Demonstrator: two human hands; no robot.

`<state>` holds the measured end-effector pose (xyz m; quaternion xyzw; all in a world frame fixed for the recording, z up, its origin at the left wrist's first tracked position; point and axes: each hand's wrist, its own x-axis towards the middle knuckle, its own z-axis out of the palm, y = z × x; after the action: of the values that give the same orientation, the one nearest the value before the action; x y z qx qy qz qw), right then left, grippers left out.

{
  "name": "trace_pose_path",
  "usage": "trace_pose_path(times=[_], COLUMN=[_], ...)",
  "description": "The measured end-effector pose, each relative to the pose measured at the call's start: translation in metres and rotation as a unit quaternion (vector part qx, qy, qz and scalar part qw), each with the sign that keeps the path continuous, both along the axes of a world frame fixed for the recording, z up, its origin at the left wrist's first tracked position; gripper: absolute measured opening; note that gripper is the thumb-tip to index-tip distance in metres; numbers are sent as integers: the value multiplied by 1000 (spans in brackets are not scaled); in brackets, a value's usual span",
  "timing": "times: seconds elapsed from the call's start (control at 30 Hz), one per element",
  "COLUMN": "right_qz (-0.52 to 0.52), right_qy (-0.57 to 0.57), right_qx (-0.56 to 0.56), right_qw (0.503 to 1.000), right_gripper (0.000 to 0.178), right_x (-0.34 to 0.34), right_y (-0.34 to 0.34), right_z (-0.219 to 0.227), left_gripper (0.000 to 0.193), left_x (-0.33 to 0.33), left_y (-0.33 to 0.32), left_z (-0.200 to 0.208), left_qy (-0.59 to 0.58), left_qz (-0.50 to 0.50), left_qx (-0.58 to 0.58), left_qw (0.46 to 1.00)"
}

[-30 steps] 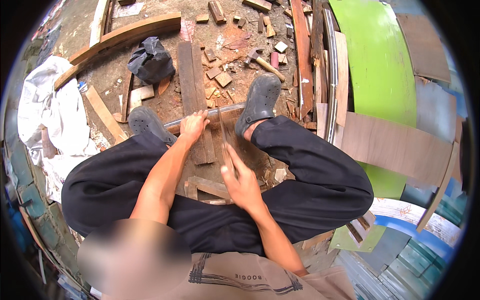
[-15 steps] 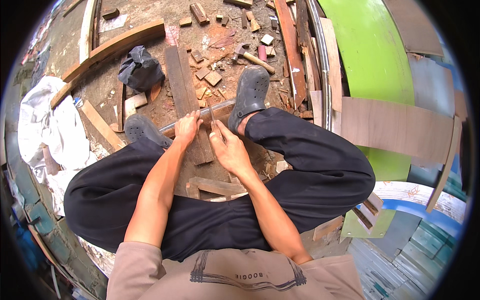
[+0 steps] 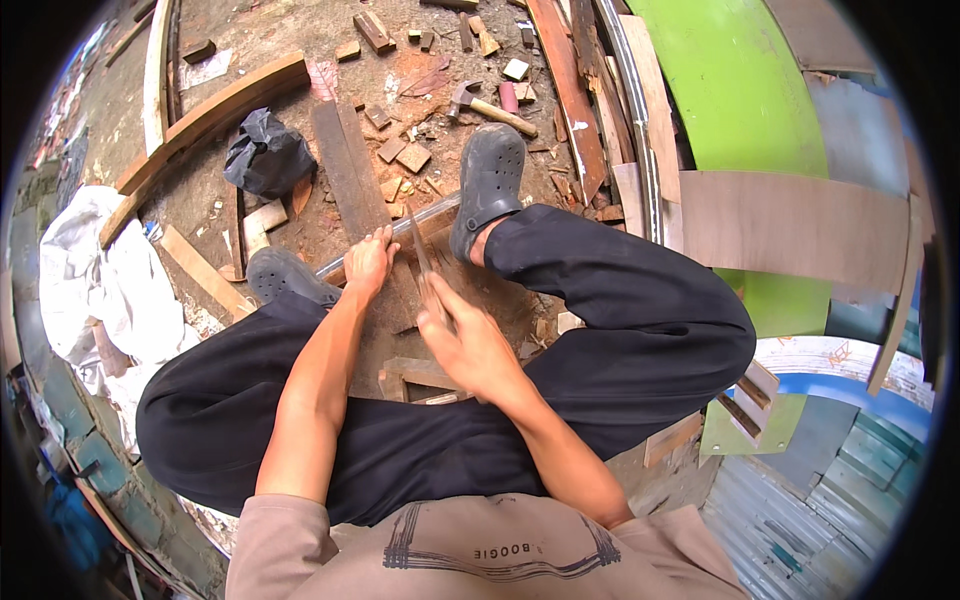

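Note:
A dark wooden plank (image 3: 350,165) runs away from me between my legs, lying across a metal-edged beam (image 3: 438,212). My left hand (image 3: 368,264) presses down on the plank where it crosses the beam, fingers curled on its surface. Wrapped round the handle of a handsaw (image 3: 419,246) is my right hand (image 3: 466,345), somewhat blurred. The saw's narrow blade shows almost edge-on and points away from me, beside the plank's right edge. My right hand covers most of the handle and hides part of the plank's near end.
A hammer (image 3: 495,110) and several wood offcuts (image 3: 413,157) lie beyond my feet. To the left are a black plastic bag (image 3: 268,152), a curved timber (image 3: 215,105) and white cloth (image 3: 85,290). Long boards (image 3: 572,110) and a green panel (image 3: 735,90) lie right.
My right hand has drawn back toward my body with the saw, and more of its blade shows. My left hand stays on the plank. The whole view has shifted slightly.

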<state>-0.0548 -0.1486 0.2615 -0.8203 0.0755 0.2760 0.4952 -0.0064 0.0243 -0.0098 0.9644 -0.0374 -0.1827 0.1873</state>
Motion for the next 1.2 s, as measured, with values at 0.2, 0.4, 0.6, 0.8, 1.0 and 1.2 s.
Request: trace_pose_path(times=[0.2,0.4,0.6,0.8,1.0,1.2], right_qz=[9,36,8,54,46,23], right_qy=[40,43,12,76,130,49], right_qx=[-11,-24,-2,-7,-33,15], right_qw=[999,998,1000,996,990,998], right_gripper=[63,73,73,76,70,76], right_x=[10,7,11,3,31,-7], right_y=[-4,2,-7,-7,8,-14], right_z=[-4,19,-18,36,1,35], left_gripper=[44,45,45,45,45,47], left_x=[7,0,1,2,-1,-2], left_y=[-7,-5,-8,-10,-6,-11], left_z=[11,9,3,10,-2,11], left_qy=[-1,23,-26,24,-14,19], left_qz=[10,11,-2,7,7,10], left_qx=[-31,-11,-31,-3,-24,6], left_qw=[999,1000,999,1000,1000,1000])
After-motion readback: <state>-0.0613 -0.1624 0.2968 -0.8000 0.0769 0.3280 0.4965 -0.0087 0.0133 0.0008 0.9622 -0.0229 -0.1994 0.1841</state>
